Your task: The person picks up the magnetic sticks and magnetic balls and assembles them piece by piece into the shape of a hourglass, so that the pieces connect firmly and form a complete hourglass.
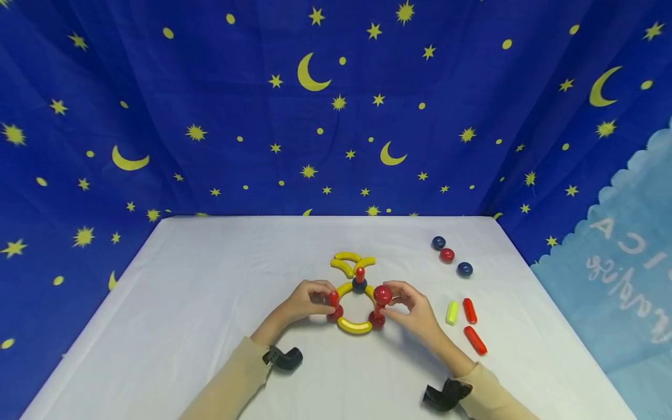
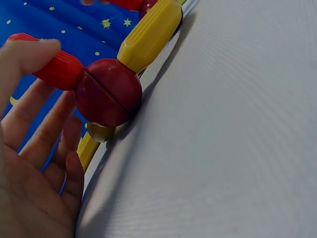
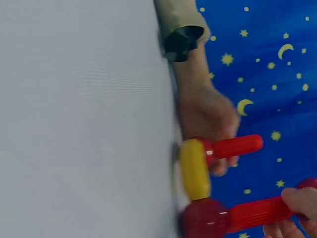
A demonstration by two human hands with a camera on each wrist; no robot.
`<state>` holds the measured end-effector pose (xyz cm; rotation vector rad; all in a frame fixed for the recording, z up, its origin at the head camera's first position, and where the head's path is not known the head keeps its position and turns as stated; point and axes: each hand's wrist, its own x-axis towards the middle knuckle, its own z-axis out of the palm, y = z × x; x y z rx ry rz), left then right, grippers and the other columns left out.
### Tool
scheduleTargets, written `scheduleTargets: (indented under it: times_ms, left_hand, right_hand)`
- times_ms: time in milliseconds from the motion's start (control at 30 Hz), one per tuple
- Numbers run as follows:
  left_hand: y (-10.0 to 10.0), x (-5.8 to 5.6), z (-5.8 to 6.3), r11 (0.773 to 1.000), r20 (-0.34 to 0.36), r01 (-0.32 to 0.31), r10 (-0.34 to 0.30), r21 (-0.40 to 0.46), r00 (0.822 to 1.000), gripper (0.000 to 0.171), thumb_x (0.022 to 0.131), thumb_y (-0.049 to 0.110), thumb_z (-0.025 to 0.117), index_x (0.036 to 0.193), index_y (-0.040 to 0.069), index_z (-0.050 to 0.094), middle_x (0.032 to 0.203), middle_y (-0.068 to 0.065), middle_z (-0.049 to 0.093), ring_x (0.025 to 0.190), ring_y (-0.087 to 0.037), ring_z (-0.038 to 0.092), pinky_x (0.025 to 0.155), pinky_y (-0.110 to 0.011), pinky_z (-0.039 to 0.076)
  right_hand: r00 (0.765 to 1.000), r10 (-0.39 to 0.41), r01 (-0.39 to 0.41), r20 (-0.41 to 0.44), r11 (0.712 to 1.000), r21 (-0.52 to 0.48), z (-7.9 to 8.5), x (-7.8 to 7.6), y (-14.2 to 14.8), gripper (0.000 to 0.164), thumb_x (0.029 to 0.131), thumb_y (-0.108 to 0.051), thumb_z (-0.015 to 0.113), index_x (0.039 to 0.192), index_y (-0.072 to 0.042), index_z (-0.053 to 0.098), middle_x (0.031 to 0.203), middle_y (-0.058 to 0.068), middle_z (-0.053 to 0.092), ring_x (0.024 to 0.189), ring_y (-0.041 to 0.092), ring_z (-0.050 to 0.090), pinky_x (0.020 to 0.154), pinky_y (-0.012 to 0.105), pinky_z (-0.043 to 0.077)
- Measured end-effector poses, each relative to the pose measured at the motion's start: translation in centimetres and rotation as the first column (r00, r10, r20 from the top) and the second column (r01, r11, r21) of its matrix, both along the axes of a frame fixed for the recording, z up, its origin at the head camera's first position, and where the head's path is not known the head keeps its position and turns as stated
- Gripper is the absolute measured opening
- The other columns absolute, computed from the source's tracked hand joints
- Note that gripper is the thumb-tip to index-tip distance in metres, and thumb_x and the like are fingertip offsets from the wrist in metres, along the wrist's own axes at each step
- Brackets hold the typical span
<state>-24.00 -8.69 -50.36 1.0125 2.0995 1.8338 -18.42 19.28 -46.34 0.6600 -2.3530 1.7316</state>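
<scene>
Left fingers (image 1: 317, 286) and right fingers (image 1: 400, 287) curled, forearms (image 1: 269, 328) converging

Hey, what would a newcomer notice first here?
Probably the blue fabric backdrop with yellow moons and stars, behind the white cloth tabletop. Next, between the left hand and right hand, the ring of curved yellow bars and glossy balls, with a shiny red ball raised on a red rod at its right side.

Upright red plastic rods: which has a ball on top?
The red rod in the right hand, capped by a glossy red ball; the other two are uncapped.
</scene>
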Motion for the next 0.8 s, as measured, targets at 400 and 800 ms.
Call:
scheduleTargets:
  times_ms: [400,800]
  left_hand:
    - [0.5,0.3,-0.1,1.000,0.087,-0.030,0.030,-0.003,0.996,0.025,0.085,0.000,0.066,0.104,-0.017,0.065,0.104,-0.035,0.064,0.085,0.002,0.064,0.076,-0.017,0.053]
    - [1.8,0.7,-0.1,0.997,0.056,-0.041,0.045,-0.062,0.997,0.026,0.085,0.003,0.068,0.108,-0.008,0.068,0.101,-0.026,0.068,0.083,0.000,0.060,0.072,-0.017,0.051]
  right_hand:
    - [0.997,0.036,-0.039,-0.069,0.998,-0.046,-2.0,-0.3,-0.7,0.025,0.077,0.011,0.069,0.102,0.009,0.065,0.093,0.008,0.070,0.088,0.004,0.063,0.077,0.024,0.053]
    - [0.999,0.038,-0.038,-0.007,0.999,0.026,0.4,0.9,-1.9,0.022,0.084,0.002,0.066,0.106,0.004,0.066,0.097,0.021,0.068,0.085,0.020,0.064,0.077,0.028,0.053]
